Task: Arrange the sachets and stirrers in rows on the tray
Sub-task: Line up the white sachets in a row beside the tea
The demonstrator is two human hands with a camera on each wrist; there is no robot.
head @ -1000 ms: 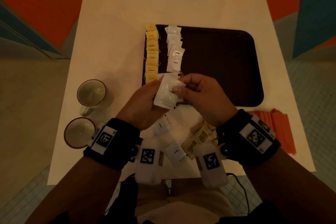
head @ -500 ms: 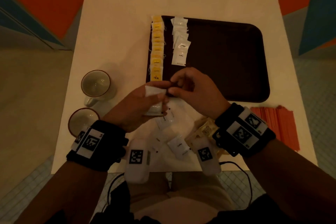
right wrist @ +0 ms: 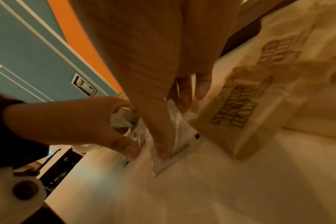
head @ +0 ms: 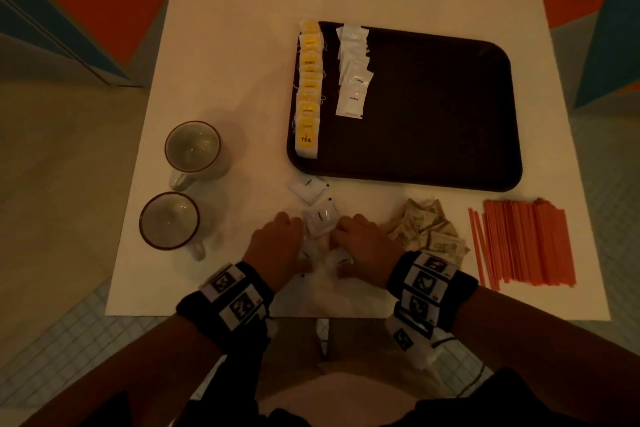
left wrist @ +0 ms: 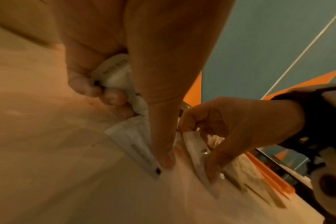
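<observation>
hands (head: 313, 248) curl palm-down over loose white sachets (head: 320, 218) on table (head: 242, 45).

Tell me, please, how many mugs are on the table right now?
2. One mug stands left of the tray; the other mug stands nearer the person, left of the left hand. None seems hidden.

wrists: black bands (head: 225, 302) | white square-code tags | white camera pods | bare forearms
</observation>
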